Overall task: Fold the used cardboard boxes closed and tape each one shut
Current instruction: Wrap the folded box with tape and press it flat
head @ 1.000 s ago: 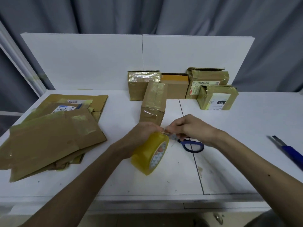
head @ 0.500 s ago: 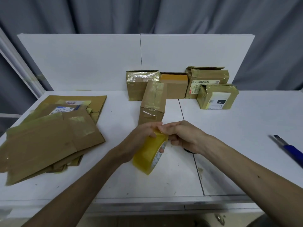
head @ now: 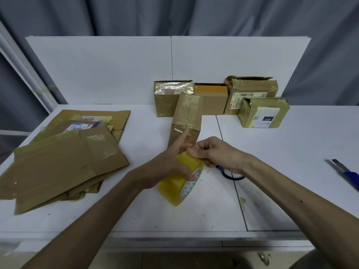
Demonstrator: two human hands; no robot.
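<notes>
My left hand (head: 168, 166) holds the roll of yellow packing tape (head: 174, 191) from its left side. My lower fingers curl over the rim onto the printed core, and my forefinger sticks out straight toward the far side of the table. My right hand (head: 215, 154) comes in from the other side, with thumb and fingertips pinched together on the top of the roll's outer wrap. The roll is tilted, and I cannot tell whether its low edge touches the white table (head: 291, 152).

Just behind my left forefinger a long taped box (head: 186, 117) lies end-on toward me. Beyond it a row of cardboard boxes (head: 211, 101) stands against the white backboard (head: 106, 70), and the right-hand one carries a label reading 031. The dark loop of a scissors handle (head: 231, 175) pokes out from under my right wrist. A pile of flattened cardboard (head: 64, 158) lies on the left of the table. A blue-handled utility knife (head: 345, 173) lies far right.
</notes>
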